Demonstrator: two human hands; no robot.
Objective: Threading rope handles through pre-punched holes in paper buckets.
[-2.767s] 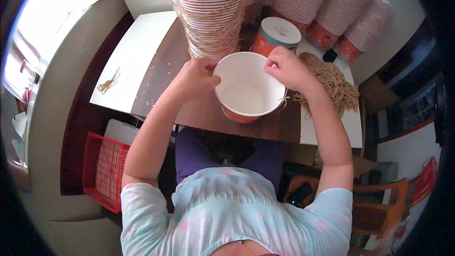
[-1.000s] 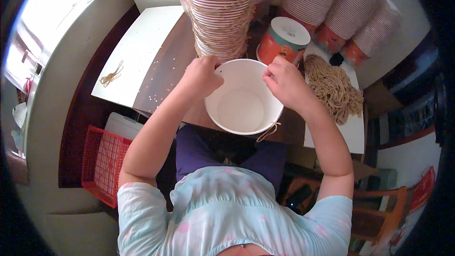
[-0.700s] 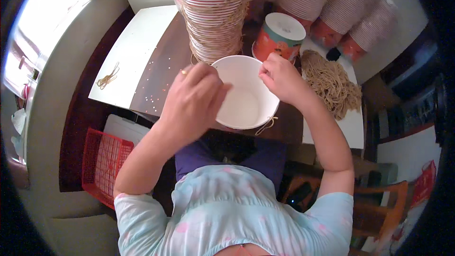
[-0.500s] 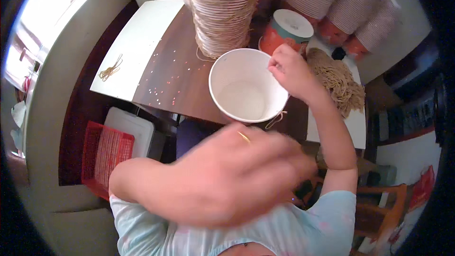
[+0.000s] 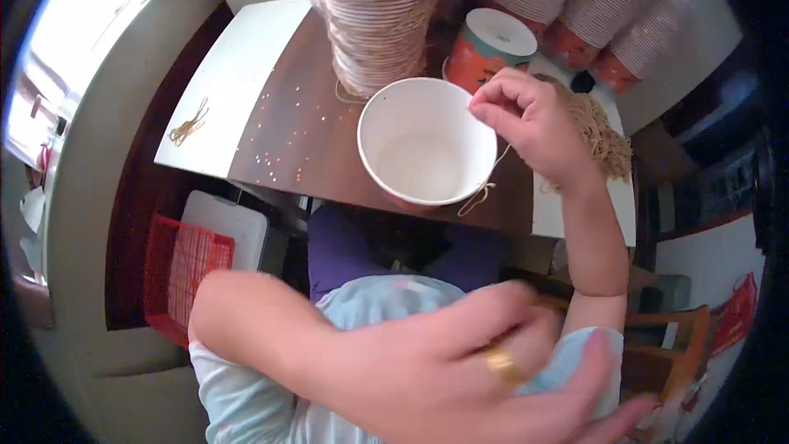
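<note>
A white paper bucket [image 5: 390, 136] stands on the brown table, its wide mouth facing up and its inside bare. My right hand [image 5: 542, 123] is at the right of its rim, thumb and forefinger pinched together. A thin beige string [image 5: 486, 189] with a knotted end runs from below this hand down the bucket's right outer side; the grip itself is hard to make out. Close in front of my body is my left hand [image 5: 493, 362], large and blurred, with a gold ring. Its fingers are apart, and I see nothing in them.
Tall bucket stacks [image 5: 374, 25] rise behind, with more along the right wall. A red-and-green bucket [image 5: 485, 53] stands upside down beside them. A heap of beige strings [image 5: 604, 127] lies right, a small string bundle [image 5: 189, 125] left. Below is a red basket [image 5: 193, 271].
My left hand has swung down and right, away from the bucket, with its fingers spreading. My right hand stays at the rim, turned slightly, and the string beneath it now shows longer.
</note>
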